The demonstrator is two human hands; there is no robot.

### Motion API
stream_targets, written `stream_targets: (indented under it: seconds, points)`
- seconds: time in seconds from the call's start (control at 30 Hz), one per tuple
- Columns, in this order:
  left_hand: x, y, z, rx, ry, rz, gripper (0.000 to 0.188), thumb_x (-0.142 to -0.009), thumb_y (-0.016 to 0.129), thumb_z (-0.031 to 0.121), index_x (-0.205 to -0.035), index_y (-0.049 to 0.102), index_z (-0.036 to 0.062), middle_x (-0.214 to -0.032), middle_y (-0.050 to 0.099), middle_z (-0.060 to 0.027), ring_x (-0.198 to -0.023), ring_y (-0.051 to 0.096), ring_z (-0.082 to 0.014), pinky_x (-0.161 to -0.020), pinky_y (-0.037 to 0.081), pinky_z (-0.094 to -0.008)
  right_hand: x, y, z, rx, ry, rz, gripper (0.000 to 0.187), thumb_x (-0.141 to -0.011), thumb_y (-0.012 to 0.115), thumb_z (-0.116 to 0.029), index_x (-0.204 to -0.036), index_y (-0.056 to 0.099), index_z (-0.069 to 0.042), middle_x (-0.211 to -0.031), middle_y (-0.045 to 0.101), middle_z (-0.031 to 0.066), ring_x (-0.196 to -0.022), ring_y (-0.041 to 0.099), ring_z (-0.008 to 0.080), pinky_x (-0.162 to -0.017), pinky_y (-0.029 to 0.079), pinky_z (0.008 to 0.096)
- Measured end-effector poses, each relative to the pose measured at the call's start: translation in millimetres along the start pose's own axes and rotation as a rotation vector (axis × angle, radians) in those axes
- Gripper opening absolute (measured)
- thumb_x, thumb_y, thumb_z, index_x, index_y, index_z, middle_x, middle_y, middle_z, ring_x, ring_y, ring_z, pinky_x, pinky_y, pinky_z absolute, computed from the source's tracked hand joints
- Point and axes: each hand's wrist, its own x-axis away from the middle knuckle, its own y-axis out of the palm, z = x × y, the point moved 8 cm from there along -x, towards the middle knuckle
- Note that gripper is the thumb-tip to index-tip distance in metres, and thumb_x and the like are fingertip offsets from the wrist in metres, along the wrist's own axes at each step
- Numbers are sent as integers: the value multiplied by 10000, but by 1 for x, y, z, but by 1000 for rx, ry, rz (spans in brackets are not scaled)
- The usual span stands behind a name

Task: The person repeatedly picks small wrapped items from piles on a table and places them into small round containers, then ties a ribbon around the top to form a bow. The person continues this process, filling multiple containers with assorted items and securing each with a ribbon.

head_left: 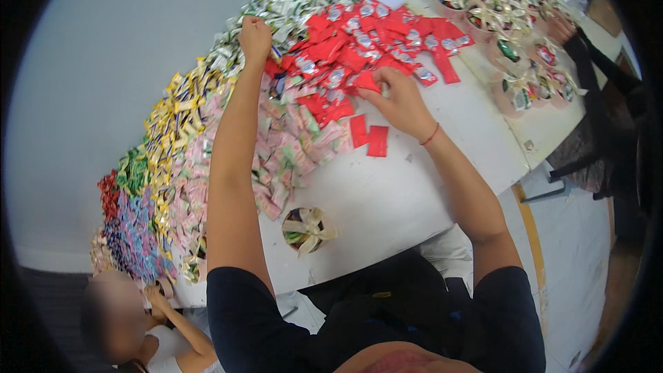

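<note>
My left hand [255, 40] reaches far across the table, over a heap of silver-and-green wrapped packets [293, 1]. Its fingers are closed, and what they hold, if anything, is hidden. Between thumb and fingers of my right hand [404, 103] is a red packet [367, 81], at the near edge of a pile of red packets [359, 34]. Two flat red packets [377, 141] lie apart on the white table, just below that hand. Close to my body stands a small round cup [307, 230] with a cream ribbon bow over its filling.
Pink packets [283, 145], yellow ones [176, 114] and blue-purple ones [138, 228] form heaps along the left. Many filled, ribboned cups [511, 34] crowd the right table, where another person's hand [561, 27] reaches in. At lower left, a second person's hands [157, 300] hold a cup.
</note>
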Motion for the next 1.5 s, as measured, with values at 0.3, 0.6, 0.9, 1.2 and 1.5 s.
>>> stream_targets:
  seconds: [0.3, 0.6, 0.9, 1.2, 1.5]
  points:
    - [-2, 11, 1, -328, 17, -146, 555, -638, 835, 497, -871, 704, 10, -779, 703, -108, -711, 662, -225, -668, 505, -362, 7, 30, 22, -1255, 526, 28, 170, -891, 583, -114, -1037, 566, -28, -923, 614, 36, -712, 570, 90, -607, 493, 239]
    - [184, -59, 179, 361, 17, -509, 235, -791, 803, 206, -799, 620, 60, -618, 429, 95, -546, 369, -5, -490, 268, -202, 26, -15, -39, -861, 243, 173, 372, -907, 664, -197, -1230, 548, -53, -962, 623, 45, -777, 566, 37, -579, 441, 218]
    - [308, -140, 212, 687, -165, -455, 463, -879, 633, -21, -1303, 453, 28, -686, 482, 46, -548, 435, -18, -495, 336, -171, 87, 23, -75, -1362, 245, 114, 146, -892, 662, -108, -992, 585, -35, -883, 628, 41, -756, 586, 91, -664, 482, 255]
    - [371, -229, 184, 852, -35, 48, 411, -944, 551, 40, -1321, 388, 13, -750, 495, -27, -559, 466, -74, -517, 404, -207, 184, 55, -134, -1277, 362, -696, 242, -923, 622, -124, -1121, 600, 13, -817, 620, 42, -631, 558, 80, -548, 433, 211]
    - [414, -238, 138, 303, 90, 17, 519, -804, 696, 22, -1269, 467, 24, -1177, 540, -147, -982, 582, -227, -876, 476, -344, 204, 39, -105, -852, 438, -622, 201, -827, 727, -3, -1008, 640, -4, -878, 626, 30, -736, 547, 55, -642, 442, 201]
